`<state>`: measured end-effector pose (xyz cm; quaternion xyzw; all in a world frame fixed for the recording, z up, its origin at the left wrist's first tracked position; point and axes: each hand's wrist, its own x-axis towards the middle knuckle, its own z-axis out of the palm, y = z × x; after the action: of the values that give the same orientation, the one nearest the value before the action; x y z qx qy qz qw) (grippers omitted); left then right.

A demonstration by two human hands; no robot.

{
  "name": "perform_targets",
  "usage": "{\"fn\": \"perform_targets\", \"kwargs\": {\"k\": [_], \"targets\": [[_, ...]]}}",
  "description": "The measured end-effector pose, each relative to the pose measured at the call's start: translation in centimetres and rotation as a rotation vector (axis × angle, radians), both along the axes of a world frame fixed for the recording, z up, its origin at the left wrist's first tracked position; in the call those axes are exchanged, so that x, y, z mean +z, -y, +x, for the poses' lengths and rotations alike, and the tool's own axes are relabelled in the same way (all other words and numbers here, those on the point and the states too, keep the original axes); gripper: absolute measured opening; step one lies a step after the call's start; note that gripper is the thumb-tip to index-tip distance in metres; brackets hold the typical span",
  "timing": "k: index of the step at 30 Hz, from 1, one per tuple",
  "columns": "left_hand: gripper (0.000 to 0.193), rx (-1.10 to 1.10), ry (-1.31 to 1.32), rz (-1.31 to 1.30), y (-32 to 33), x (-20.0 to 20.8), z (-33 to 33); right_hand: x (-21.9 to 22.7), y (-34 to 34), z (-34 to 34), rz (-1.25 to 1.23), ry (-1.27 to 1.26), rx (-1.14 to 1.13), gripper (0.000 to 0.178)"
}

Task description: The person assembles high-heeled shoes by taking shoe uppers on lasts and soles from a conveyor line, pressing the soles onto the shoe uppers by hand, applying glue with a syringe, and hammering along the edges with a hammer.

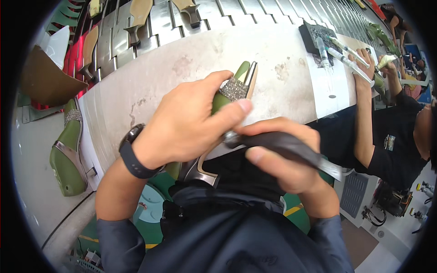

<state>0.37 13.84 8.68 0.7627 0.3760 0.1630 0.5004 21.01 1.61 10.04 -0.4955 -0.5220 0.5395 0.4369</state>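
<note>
1. The shoe [227,93] — a green last with a glittery strap band and a thin sole on it — is held off the desk [150,77], above its near edge and close to the body, so that it can be turned freely under the tool.
2. The left hand [186,123] is wrapped over the middle of the shoe; its fingers [236,109] are closed around it, the thumb pressed along the side just below the band (a steadying grip, it would seem).
3. The right hand [284,154] is closed on a dark tool [282,145], gripped like a thick pen, and the tool's tip is brought to the shoe's side just beside the left thumb — whether it actually touches cannot be told.
4. The shoe's long axis runs from lower left to upper right: the toe is pointed up and away toward the desk, and the metallic heel [198,170] is kept low, near the lap.
5. The tool is laid almost crosswise to that axis, its tail trailing to the lower right.
6. A second green shoe [68,150] is left lying on the pale surface at the far left, well apart from both hands.
7. Syringes [339,54] are laid on the desk at the upper right, where another person's hand [364,61] is at work.
</note>
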Motion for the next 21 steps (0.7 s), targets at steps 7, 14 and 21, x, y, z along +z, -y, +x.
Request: {"fn": "perform_targets", "kwargs": {"k": [7,14,21], "targets": [[0.061,-0.008,-0.173,0.276,1.2,-0.6,2.1,0.9,-1.7,2.0,0.066,0.127,-0.209,0.029],[0.066,-0.009,-0.135,0.26,0.5,-1.0,1.9,2.0,-4.7,3.2,-0.004,0.201,-0.142,0.027],[0.066,-0.017,-0.153,0.264,0.8,-1.0,1.8,2.0,-5.8,3.2,0.204,0.411,-0.087,0.028]]}}
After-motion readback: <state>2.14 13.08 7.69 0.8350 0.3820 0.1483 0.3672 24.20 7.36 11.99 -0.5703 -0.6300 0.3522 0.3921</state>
